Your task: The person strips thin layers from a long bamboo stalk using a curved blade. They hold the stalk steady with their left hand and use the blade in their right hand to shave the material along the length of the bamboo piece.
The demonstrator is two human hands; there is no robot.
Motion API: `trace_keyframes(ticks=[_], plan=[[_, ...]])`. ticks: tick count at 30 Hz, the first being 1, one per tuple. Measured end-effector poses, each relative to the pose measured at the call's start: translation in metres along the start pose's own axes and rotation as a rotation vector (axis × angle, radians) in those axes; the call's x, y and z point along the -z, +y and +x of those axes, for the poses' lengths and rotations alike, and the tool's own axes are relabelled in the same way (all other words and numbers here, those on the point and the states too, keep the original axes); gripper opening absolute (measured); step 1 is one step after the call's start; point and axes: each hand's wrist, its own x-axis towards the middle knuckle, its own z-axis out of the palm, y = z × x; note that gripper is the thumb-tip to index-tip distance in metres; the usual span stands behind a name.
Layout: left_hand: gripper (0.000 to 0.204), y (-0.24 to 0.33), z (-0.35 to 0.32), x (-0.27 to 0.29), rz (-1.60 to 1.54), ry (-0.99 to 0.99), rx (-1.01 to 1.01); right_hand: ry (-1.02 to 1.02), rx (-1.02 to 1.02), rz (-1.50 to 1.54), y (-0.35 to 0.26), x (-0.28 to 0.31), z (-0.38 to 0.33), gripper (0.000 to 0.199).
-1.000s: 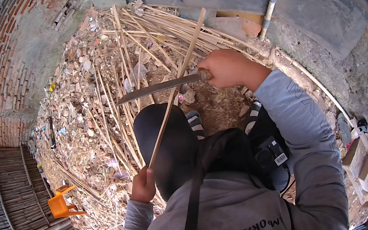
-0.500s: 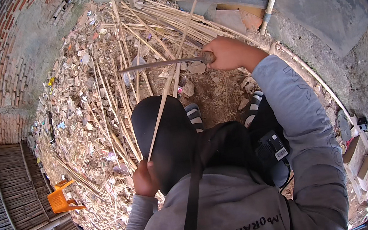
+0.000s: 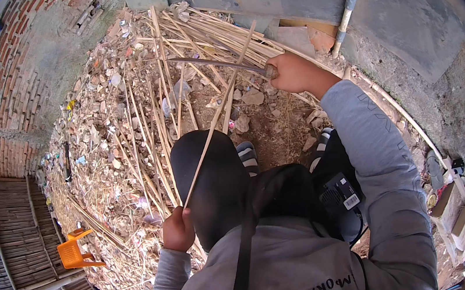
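Observation:
My left hand (image 3: 178,231) is closed around the near end of a long, thin bamboo strip (image 3: 206,153). The strip slants away from me, up and to the right, past the dark cap. In my right hand (image 3: 295,72) is the handle of a machete (image 3: 216,63), whose long dark blade points left. The blade crosses the strip near its far end; whether the two touch I cannot tell. Many more bamboo strips (image 3: 223,32) lie in a heap beyond the blade. Others lie scattered on the ground to the left of the cap.
Stones, rubble and litter (image 3: 108,138) cover the ground. An orange plastic chair (image 3: 75,251) is at the left, beside a bamboo-slat panel (image 3: 15,232). A brick wall (image 3: 13,86) rises at the far left. A grey wall (image 3: 427,19) with a pipe (image 3: 350,3) closes the right side.
The machete's blade has tilted, its tip now farther from me, and my right hand has shifted slightly to the right. My left hand still grips the strip, a little lower.

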Motion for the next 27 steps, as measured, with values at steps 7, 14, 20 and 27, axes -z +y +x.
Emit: trace_keyframes(ticks=[7, 14, 20, 27], plan=[[0.046, -0.007, -0.005, -0.014, -0.010, 0.067, 0.008, -0.196, 0.162, -0.057, -0.022, -0.008, 0.002, 0.028], [0.044, -0.002, -0.001, 0.001, 0.015, 0.015, 0.011, -0.046, 0.076, -0.104, -0.011, 0.003, -0.007, 0.030], [0.048, -0.010, -0.007, -0.013, -0.023, 0.064, 0.009, -0.082, 0.153, -0.052, -0.021, 0.010, -0.012, 0.031], [0.048, -0.004, -0.001, -0.006, -0.017, 0.038, -0.007, -0.068, 0.163, -0.187, -0.029, 0.016, -0.014, 0.027]])
